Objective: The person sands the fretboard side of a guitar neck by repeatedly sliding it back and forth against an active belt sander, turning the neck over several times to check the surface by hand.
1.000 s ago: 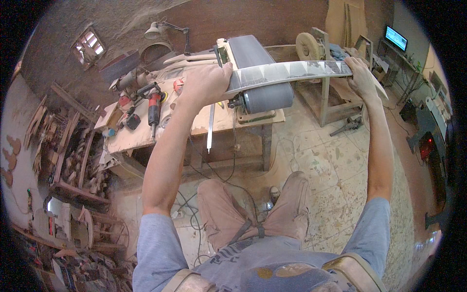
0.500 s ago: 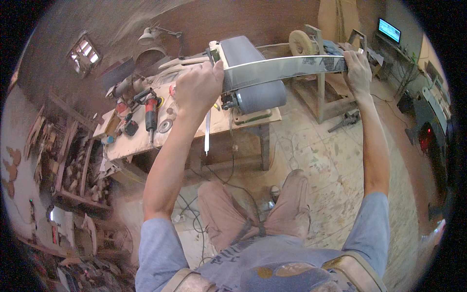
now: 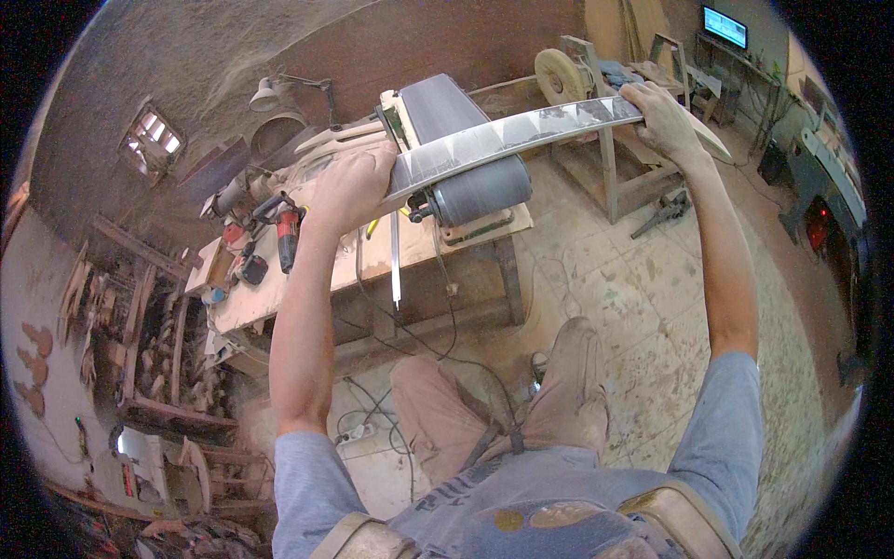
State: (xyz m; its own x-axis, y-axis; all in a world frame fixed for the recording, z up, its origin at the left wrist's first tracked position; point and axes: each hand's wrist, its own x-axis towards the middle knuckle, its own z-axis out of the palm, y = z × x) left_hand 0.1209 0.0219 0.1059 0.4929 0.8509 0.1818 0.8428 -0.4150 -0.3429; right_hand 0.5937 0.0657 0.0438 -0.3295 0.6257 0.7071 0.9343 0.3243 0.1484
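My left hand (image 3: 352, 189) is closed on the left end of a long, curved board (image 3: 521, 129) with pale and grey triangular markings. My right hand (image 3: 665, 125) grips it toward the other end, fingers over the upper edge. The board lies across a belt sander (image 3: 438, 102), just above its front roller (image 3: 484, 191); whether it touches the belt I cannot tell. The sander stands on a dusty wooden workbench (image 3: 244, 305), with a red and black power tool (image 3: 287, 238) to the left of my left hand and a narrow metal bar (image 3: 396, 270) projecting over the front edge.
A wooden stand (image 3: 610, 196) with a round wheel (image 3: 554, 74) is at the back right. A desk lamp (image 3: 265, 93) is behind the bench, a lit screen (image 3: 724, 28) far right, wooden shelving (image 3: 135, 401) at left. Cables (image 3: 382, 410) lie on the floor by my legs.
The view has tilted, so the bench, sander and room sit at a different angle in the picture. Both hands still hold the board across the sander, its right end appearing higher.
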